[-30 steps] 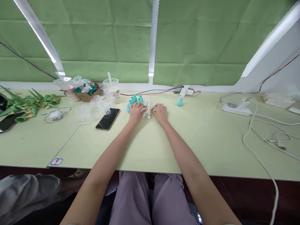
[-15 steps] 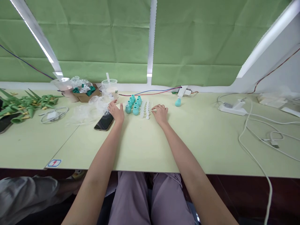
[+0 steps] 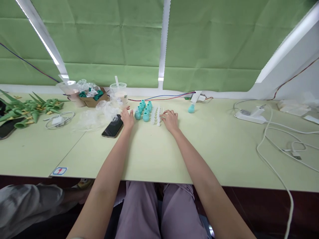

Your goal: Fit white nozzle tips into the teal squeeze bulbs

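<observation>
Several small turquoise vase-shaped pieces (image 3: 146, 116) stand in two rows on the table, openings up. Just to their left is my left hand (image 3: 127, 118), its fingers apart and nothing in it; the thumb side is close to the nearest pieces. Small white plastic pieces (image 3: 159, 120) lie in rows to the right of the turquoise ones. My right hand (image 3: 170, 120) rests at the right side of these rows, fingers loosely spread, with the fingertips at the nearest white row. Whether they press on a piece is too small to tell. One more turquoise piece (image 3: 191, 108) stands apart at the right.
A black phone (image 3: 113, 126) lies left of my left hand. Behind it are clear plastic bags (image 3: 99, 114), drink cups (image 3: 119, 91) and a cardboard box (image 3: 92, 101). Green plastic parts (image 3: 32, 108) are heaped far left. A power strip (image 3: 250, 117) and white cables (image 3: 274, 172) lie right.
My left hand has lowered slightly and come nearer the turquoise pieces. My right hand has shifted a little left, up to the white row. The view has turned slightly.
</observation>
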`<act>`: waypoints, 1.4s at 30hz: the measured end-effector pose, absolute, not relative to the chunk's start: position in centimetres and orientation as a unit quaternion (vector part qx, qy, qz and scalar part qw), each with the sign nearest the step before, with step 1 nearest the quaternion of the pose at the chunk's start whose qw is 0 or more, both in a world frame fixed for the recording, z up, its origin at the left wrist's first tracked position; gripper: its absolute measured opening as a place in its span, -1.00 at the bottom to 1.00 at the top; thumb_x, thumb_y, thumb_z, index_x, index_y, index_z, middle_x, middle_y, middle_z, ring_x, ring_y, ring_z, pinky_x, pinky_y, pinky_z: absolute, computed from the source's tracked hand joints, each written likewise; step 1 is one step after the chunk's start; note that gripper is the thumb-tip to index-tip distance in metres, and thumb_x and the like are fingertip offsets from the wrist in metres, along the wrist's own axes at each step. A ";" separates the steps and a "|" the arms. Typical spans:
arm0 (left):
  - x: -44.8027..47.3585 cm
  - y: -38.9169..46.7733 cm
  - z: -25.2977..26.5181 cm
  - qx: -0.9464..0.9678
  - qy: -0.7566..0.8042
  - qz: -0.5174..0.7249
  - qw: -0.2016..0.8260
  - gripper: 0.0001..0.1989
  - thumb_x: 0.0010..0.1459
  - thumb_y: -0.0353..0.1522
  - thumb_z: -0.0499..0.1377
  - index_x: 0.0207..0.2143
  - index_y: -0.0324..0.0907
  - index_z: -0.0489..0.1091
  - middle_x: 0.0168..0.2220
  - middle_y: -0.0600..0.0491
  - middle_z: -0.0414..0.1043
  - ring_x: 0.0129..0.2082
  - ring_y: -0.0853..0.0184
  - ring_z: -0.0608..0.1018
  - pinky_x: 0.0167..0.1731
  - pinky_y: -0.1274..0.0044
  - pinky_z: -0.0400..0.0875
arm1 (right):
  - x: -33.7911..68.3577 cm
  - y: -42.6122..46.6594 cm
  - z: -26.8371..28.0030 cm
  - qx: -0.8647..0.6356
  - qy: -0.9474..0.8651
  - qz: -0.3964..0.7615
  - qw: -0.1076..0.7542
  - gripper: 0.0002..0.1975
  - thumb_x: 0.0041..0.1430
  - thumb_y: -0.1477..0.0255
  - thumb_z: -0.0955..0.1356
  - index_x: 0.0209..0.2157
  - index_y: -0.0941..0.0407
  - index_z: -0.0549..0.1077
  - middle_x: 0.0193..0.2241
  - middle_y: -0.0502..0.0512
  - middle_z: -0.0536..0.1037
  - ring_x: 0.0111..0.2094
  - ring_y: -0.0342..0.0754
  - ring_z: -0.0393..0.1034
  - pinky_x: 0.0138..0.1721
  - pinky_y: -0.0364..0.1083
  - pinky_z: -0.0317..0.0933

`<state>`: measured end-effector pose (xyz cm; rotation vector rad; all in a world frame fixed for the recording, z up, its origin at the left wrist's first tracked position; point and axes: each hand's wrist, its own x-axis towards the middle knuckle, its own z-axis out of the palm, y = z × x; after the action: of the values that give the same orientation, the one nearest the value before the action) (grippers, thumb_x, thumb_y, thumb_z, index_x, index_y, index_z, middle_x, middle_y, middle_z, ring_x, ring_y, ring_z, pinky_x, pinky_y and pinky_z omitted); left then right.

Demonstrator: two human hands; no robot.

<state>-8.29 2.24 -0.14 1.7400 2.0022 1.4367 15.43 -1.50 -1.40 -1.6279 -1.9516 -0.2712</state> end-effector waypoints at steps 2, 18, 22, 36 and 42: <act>-8.2 2.1 0.0 0.578 0.666 0.468 0.063 -0.64 0.13 -0.44 -0.05 -0.01 -0.13 0.27 0.00 -0.02 0.34 0.03 0.14 0.31 -0.02 0.29 0.20 | 15.4 -1.5 -1.4 -0.606 -0.736 -0.097 0.286 -0.82 0.19 0.42 0.29 -0.27 -0.02 0.53 -0.15 0.10 0.43 -0.11 0.03 0.14 -0.20 0.01 -0.11; -7.1 1.3 0.5 0.621 0.668 0.402 0.080 -0.69 0.03 -0.36 0.08 -0.12 -0.07 0.29 -0.05 0.02 0.38 0.00 0.16 0.34 0.00 0.26 0.13 | 15.2 -1.1 -1.4 -0.621 -0.725 -0.067 0.291 -0.78 0.22 0.49 0.23 -0.32 0.05 0.51 -0.28 0.09 0.55 -0.17 0.01 0.24 -0.22 -0.01 -0.14; -7.0 1.5 0.1 0.627 0.678 0.377 0.072 -0.75 0.05 -0.32 0.10 -0.16 -0.08 0.29 -0.05 -0.01 0.37 0.01 0.13 0.33 -0.02 0.25 0.14 | 15.2 -1.1 -1.5 -0.613 -0.737 -0.073 0.276 -0.77 0.22 0.50 0.22 -0.28 0.04 0.51 -0.25 0.10 0.55 -0.16 0.02 0.23 -0.21 0.00 -0.15; -7.2 1.9 -0.4 0.635 0.668 0.380 0.075 -0.78 0.08 -0.28 0.12 -0.18 -0.05 0.30 -0.13 0.04 0.44 -0.06 0.19 0.38 -0.05 0.31 0.13 | 15.2 -1.0 -1.5 -0.612 -0.738 -0.071 0.277 -0.77 0.19 0.53 0.23 -0.16 0.07 0.43 -0.26 0.11 0.55 -0.16 0.03 0.26 -0.21 0.00 -0.17; -7.2 1.8 -0.4 0.639 0.664 0.382 0.070 -0.79 0.08 -0.28 0.11 -0.19 -0.06 0.30 -0.14 0.04 0.45 -0.07 0.20 0.39 -0.05 0.31 0.14 | 15.2 -0.9 -1.7 -0.612 -0.739 -0.077 0.271 -0.79 0.21 0.47 0.23 -0.32 0.07 0.50 -0.27 0.11 0.55 -0.18 0.03 0.23 -0.21 0.01 -0.15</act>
<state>-7.18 1.81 -0.39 1.9221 1.9983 1.1504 15.22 -0.90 -1.71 -1.6468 -1.9904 -0.2082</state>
